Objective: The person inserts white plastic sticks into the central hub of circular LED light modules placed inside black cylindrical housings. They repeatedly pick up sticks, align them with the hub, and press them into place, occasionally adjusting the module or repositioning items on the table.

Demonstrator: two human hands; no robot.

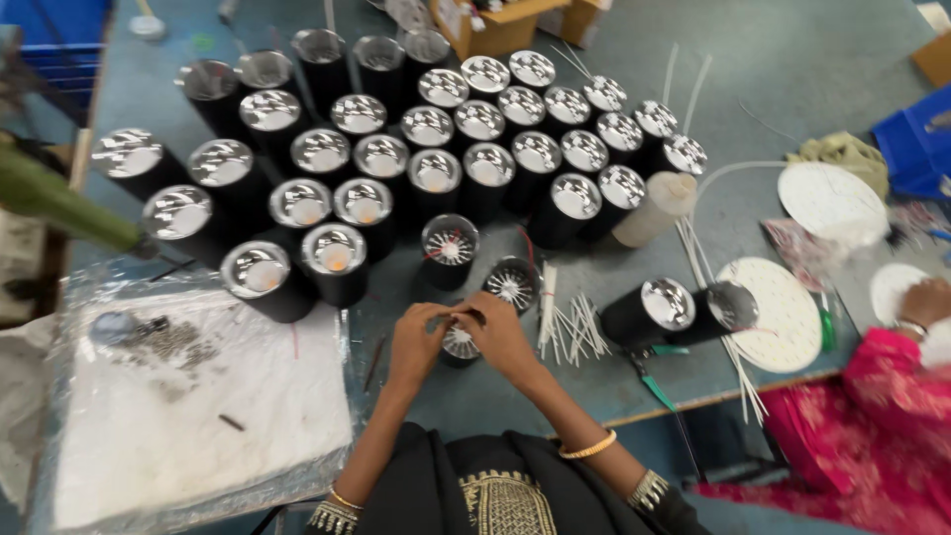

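Black-bodied cylinder lamp (460, 344) stands at the table's near edge under both hands: left hand (416, 340) and right hand (501, 332) pinch together over its top. Beyond, a white tie bundle (570, 325), then rows of chrome-topped cylinders (436, 149).

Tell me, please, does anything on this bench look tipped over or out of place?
Yes: two black cylinders lie on their sides right of the hands, while the rest stand upright. White cable ties lie loosely scattered beside them.
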